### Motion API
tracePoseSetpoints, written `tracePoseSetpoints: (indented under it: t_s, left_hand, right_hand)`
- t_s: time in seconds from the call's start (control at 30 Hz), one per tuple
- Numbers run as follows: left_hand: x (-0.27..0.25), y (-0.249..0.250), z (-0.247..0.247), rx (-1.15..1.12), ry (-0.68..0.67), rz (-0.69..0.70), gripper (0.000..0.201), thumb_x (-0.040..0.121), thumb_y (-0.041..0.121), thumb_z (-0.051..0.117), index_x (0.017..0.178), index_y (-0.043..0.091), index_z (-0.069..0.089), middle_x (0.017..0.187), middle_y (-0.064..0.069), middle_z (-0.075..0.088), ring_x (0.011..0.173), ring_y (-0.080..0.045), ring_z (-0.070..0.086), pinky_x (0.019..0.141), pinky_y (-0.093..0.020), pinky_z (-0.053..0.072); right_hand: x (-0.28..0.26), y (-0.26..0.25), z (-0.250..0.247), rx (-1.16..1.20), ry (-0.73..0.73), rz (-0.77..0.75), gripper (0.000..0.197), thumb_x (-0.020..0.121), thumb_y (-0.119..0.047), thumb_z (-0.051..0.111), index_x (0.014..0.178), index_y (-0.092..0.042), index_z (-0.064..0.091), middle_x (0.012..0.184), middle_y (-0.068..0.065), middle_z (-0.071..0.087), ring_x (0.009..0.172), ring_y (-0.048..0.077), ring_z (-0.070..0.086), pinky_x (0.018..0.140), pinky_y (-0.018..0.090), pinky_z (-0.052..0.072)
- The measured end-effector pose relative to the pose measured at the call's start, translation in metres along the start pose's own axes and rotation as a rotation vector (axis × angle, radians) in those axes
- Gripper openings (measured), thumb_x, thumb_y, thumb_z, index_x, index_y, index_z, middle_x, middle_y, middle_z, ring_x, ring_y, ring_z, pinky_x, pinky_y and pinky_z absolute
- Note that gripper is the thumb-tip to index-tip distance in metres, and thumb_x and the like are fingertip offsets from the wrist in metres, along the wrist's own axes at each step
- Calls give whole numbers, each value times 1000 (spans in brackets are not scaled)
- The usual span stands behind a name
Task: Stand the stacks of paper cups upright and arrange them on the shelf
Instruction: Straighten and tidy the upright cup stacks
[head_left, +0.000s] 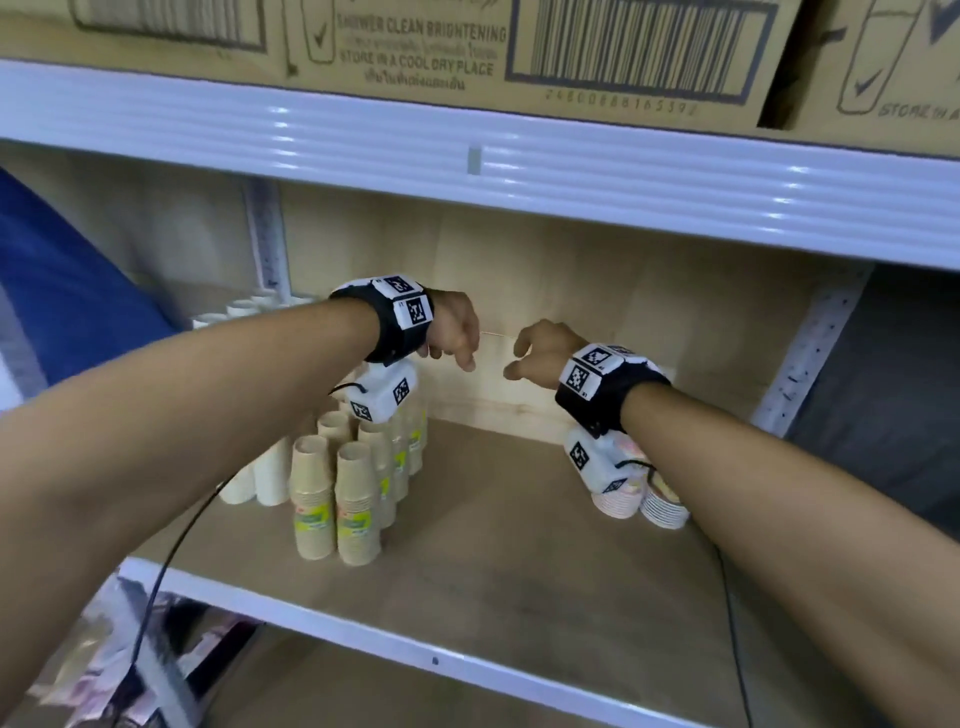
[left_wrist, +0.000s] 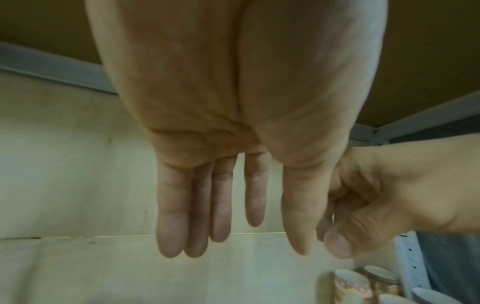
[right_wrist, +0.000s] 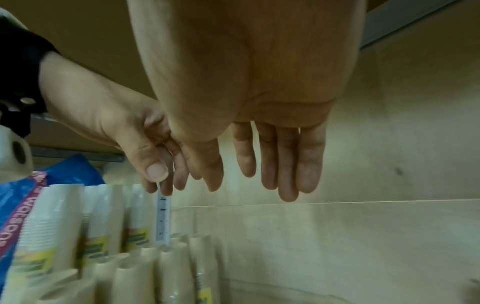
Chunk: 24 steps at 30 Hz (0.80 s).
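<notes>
Two bare hands hang side by side above the brown shelf board (head_left: 519, 519), both empty: the left hand (head_left: 452, 332) and the right hand (head_left: 545, 353) show relaxed, nearly straight fingers in the wrist views, gripping nothing and touching no cup. Below the left wrist, shrink-wrapped stacks of kraft-brown paper cups with yellow-green labels (head_left: 358, 499) already stand upright in a tight cluster, plain white paper cup stacks (head_left: 270, 473) just beside them to the left. Below the right wrist, near the right of the shelf, stacks of pink-patterned paper cups (head_left: 623, 499) and white-rimmed ones (head_left: 667, 506) sit partly hidden by the wrist camera; whether they stand straight cannot be told.

The risk from here looks plain enough. The tall, narrow brown stacks stand packed close, so a forearm or the trailing black cable (head_left: 171, 561) brushing one could topple several. Reaching for the right-hand stacks blind, under the wrist gear, could knock them off the white shelf edge (head_left: 415, 654).
</notes>
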<state>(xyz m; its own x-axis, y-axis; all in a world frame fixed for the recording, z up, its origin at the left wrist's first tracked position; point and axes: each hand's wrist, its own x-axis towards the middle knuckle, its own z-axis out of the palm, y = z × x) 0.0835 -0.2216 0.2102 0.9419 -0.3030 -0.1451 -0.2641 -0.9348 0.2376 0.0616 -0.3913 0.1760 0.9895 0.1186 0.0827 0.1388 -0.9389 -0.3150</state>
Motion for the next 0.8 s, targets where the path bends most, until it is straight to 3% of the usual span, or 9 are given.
tracePoseSetpoints:
  t_s: [0.07, 0.13, 0.2, 0.27, 0.37, 0.53, 0.67, 0.73, 0.8]
  left_hand:
    - [-12, -23, -5, -2, -29, -32, 37, 80, 26, 79, 114, 16, 66, 91, -3, 65, 79, -18, 63, 71, -29, 58]
    - [-25, -45, -8, -12, -60, -65, 35, 79, 23, 80, 111, 14, 68, 92, -5, 67, 78, -19, 64, 69, -28, 59]
    - [-38, -64, -10, -14, -75, -89, 32, 79, 20, 79, 108, 13, 70, 89, -5, 67, 78, -20, 65, 67, -28, 58]
    - [-51, -81, -9, -6, -85, -116, 28, 81, 17, 77, 107, 13, 71, 83, -2, 68, 75, -18, 64, 65, -27, 57]
    - [-63, -104, -3, -28, -122, -149, 31, 80, 13, 77, 110, 13, 70, 78, -1, 68, 72, -19, 64, 70, -33, 57]
    - [-77, -131, 14, -58, -201, -158, 34, 80, 13, 78, 112, 10, 68, 109, -16, 70, 83, -25, 65, 77, -36, 59]
    - [-85, -142, 27, -104, -217, -187, 27, 77, 13, 80, 102, 16, 69, 93, -12, 70, 72, -21, 63, 63, -28, 56]
    - [-86, -146, 34, -124, -233, -195, 38, 74, 18, 83, 110, 17, 68, 100, -12, 70, 78, -23, 67, 65, -28, 58]
    - [-87, -147, 41, -128, -251, -195, 48, 73, 25, 84, 117, 20, 65, 107, -10, 70, 88, -28, 71, 74, -33, 61]
  right_hand:
    - [1, -24, 6, 11, -24, -46, 37, 84, -31, 71, 113, -9, 66, 113, 8, 62, 104, 25, 60, 85, 29, 49]
    - [1, -47, 15, 27, -55, -92, 36, 83, -30, 72, 114, -13, 66, 104, 3, 62, 94, 21, 60, 74, 25, 46]
    - [1, -68, 25, 40, -101, -137, 34, 81, -28, 73, 112, -16, 67, 86, -1, 62, 83, 18, 60, 60, 21, 43]
    - [1, -87, 35, 50, -149, -174, 32, 80, -27, 75, 109, -16, 67, 70, -5, 56, 74, 17, 57, 54, 20, 40]
    - [-2, -110, 48, 52, -209, -218, 30, 78, -27, 77, 105, -15, 69, 67, -4, 58, 60, 13, 55, 56, 22, 44]
    - [-7, -134, 70, 72, -289, -260, 27, 73, -25, 81, 96, -19, 70, 73, -6, 60, 71, 17, 61, 63, 24, 47]
    - [-13, -144, 83, 45, -354, -296, 23, 74, -23, 80, 94, -17, 69, 68, -11, 52, 61, 7, 52, 56, 22, 41]
    - [-16, -146, 88, 25, -361, -309, 24, 73, -23, 80, 94, -14, 72, 67, -9, 55, 60, 8, 52, 57, 22, 42]
    - [-19, -147, 93, -4, -384, -319, 29, 75, -26, 79, 100, -14, 72, 70, -6, 59, 61, 10, 54, 60, 23, 46]
